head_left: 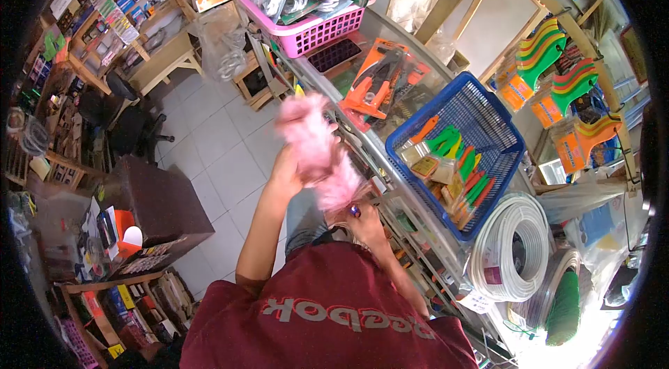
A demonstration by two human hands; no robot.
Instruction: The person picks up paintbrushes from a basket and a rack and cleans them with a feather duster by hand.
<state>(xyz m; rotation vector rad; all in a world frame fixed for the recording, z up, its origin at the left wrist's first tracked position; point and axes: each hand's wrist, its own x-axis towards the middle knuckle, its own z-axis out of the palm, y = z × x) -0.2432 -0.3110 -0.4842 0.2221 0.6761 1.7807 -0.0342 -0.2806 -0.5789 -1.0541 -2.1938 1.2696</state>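
A pink cloth (315,137), crumpled and smeared by motion, hangs between my two hands in front of my body. My left hand (287,172) is closed around its middle from the left side. Lower down, my right hand (364,227) grips the bottom end, close to the counter's edge. A small shiny purple spot (355,211) shows at the fingers of that hand; I cannot make out what it is. The cloth and blur partly hide the fingertips of both hands.
A glass counter (382,133) runs along my right, bearing a pink basket (317,36), orange-handled packaged tools (376,83), a blue basket of paintbrushes (511,133) and a coil of white cable (496,247). Left are a brown cabinet (157,212) and a black chair (136,125) on tiles.
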